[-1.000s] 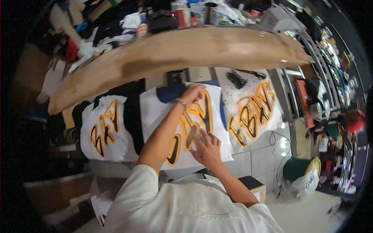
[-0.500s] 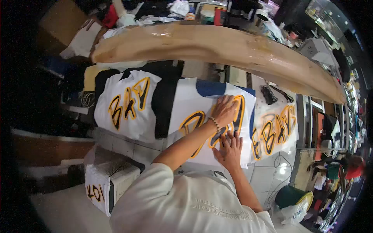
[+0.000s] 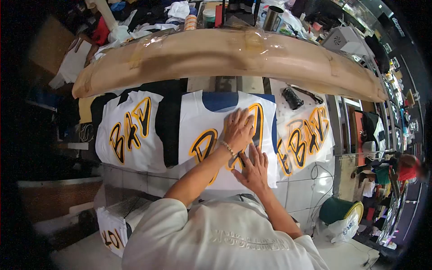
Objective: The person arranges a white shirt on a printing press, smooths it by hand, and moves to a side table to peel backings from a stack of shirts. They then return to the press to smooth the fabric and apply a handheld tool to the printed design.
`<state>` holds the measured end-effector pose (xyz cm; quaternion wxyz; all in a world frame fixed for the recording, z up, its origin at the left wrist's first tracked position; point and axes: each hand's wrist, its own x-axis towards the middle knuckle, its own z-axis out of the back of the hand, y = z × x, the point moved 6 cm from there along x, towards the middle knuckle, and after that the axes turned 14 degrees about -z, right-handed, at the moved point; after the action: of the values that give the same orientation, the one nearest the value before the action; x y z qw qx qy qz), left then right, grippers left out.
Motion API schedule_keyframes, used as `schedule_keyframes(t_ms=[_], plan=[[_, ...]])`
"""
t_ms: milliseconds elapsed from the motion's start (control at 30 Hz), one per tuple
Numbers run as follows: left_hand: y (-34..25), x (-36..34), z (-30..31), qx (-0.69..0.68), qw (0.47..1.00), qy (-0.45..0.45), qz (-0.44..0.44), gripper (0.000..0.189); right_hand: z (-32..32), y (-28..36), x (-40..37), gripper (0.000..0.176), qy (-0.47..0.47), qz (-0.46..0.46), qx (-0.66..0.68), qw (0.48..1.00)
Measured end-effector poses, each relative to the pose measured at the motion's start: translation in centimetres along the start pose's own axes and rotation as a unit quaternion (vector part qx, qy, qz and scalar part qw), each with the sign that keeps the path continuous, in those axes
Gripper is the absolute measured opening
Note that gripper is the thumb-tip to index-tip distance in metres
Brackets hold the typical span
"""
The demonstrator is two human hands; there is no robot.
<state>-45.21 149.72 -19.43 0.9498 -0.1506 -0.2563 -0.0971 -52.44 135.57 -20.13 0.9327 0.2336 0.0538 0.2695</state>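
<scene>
My left hand (image 3: 239, 130), with a beaded bracelet at the wrist, lies flat on a white sheet (image 3: 186, 128) over black letters outlined in orange. Its fingers are slightly spread and hide part of the middle and right letters. Just below and to the right, my right hand (image 3: 254, 172) rests on the same sheet, fingers apart and thumb out to the left. A dark blue cloth (image 3: 219, 102) shows at the sheet's top and right edges. Neither hand grips anything visible.
Left lies a white piece reading BAD (image 3: 155, 130) on black cloth. Right are a clear lettered sheet (image 3: 310, 155) and a black wrapped object (image 3: 292, 98). A long brown taped roll (image 3: 189, 51) spans behind. A green bin (image 3: 335, 210) stands lower right.
The view has shifted, so the table and the sheets appear further left. Both hands stay flat on the white sheet, with little visible movement against it.
</scene>
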Motion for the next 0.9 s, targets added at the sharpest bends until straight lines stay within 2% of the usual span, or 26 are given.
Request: schedule_keyframes(t_ms=[167, 400, 667, 733, 800, 900], plan=[[-1.5, -2.2, -0.1, -0.03, 0.999, 0.037, 0.02, 0.05, -0.1, -0.2, 0.3, 0.073, 0.028, -0.013, -0.014, 0.999], [-1.2, -2.6, 0.4, -0.055, 0.998, 0.032, 0.014, 0.053, -0.3, -0.1, 0.2, 0.068, 0.017, 0.002, -0.016, 1.0], [-0.5, -2.9, 0.9, -0.107, 0.994, -0.01, -0.004, 0.044, 0.4, 0.8, 0.5, 0.065, 0.004, 0.001, -0.011, 1.0], [-0.3, -3.7, 1.3, -0.084, 0.996, 0.024, 0.007, 0.045, 0.3, 0.9, 0.6, 0.067, 0.011, 0.0, -0.02, 1.0], [0.0, -4.9, 2.5, -0.072, 0.997, 0.004, 0.035, 0.045, 0.4, 1.0, 0.6, 0.071, 0.01, 0.006, -0.017, 1.0], [1.1, -6.4, 3.3, -0.064, 0.996, 0.022, 0.051, 0.047, 0.4, 1.1, 0.5, 0.071, 0.014, 0.009, -0.028, 0.999]])
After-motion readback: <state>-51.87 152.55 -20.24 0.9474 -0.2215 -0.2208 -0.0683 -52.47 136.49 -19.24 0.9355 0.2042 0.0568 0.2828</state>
